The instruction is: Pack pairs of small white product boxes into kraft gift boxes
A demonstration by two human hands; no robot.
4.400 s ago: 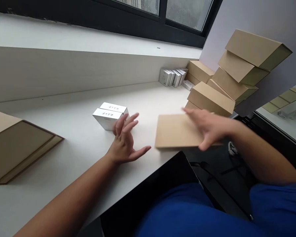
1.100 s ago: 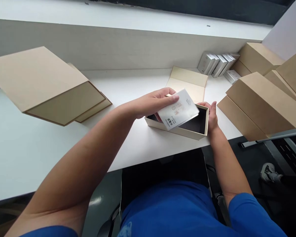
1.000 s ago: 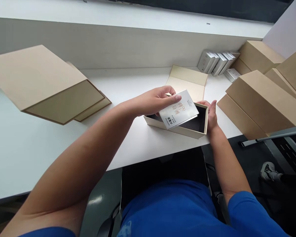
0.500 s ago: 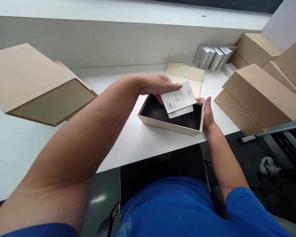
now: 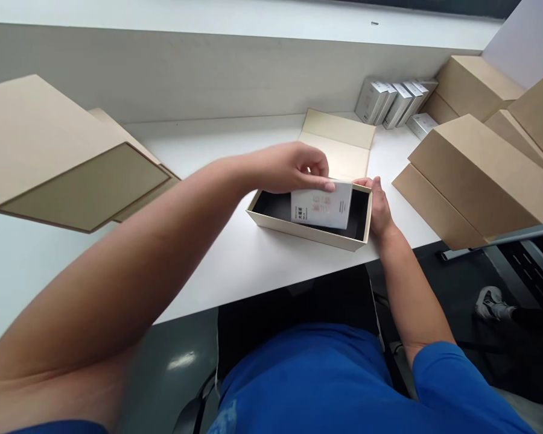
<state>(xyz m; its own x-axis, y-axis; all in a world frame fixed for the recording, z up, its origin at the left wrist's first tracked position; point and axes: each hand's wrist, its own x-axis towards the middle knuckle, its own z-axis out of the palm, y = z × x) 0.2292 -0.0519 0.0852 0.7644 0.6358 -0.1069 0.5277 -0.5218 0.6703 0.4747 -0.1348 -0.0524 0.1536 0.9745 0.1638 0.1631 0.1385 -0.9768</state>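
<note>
Between the thumb and fingers of my left hand (image 5: 301,169) is a small white printed box (image 5: 322,206). It is tilted and partly inside a cream gift box (image 5: 305,234) with a black interior. Whether a second white box lies behind it is hidden. My right hand (image 5: 379,208) is closed around the right end of the gift box, thumb up along the outside. The open lid flap (image 5: 337,141) of the gift box lies back on the table behind it.
Several silver-white small boxes (image 5: 396,103) stand in a row against the back wall, one (image 5: 420,125) lying in front. Large tan boxes (image 5: 484,175) are stacked at the right; another tan box (image 5: 72,150) stands at the left. A person's shoe (image 5: 491,303) shows on the floor at right.
My left hand has lowered the white box into the gift box and turned it more level. The second white box seen beneath it before is now out of sight. My right hand stays put.
</note>
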